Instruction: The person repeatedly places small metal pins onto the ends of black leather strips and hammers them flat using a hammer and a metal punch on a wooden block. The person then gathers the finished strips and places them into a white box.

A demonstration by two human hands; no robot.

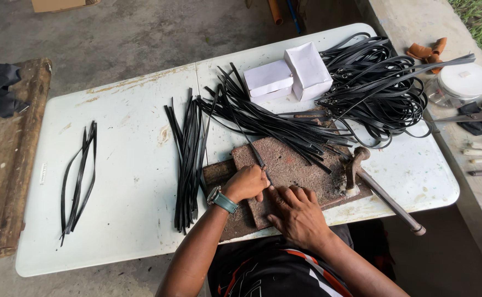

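Observation:
My left hand (246, 183), with a teal-strapped watch at the wrist, is closed around a thin black strap (253, 151) that runs up and away across a reddish-brown stone slab (296, 165). My right hand (297, 212) rests flat on the near part of the slab beside the left hand, fingers spread and pointing toward the strap end. A hammer (381, 190) lies on the slab's right edge, its head on the stone and its handle sticking out past the table's front edge.
The white folding table (125, 165) carries a bundle of black straps (188, 159) left of the slab, a few straps (78, 181) far left, a tangled strap heap (378, 88) and two white boxes (290, 74) at the back. A concrete ledge at right holds a lidded jar (461, 82) and tools.

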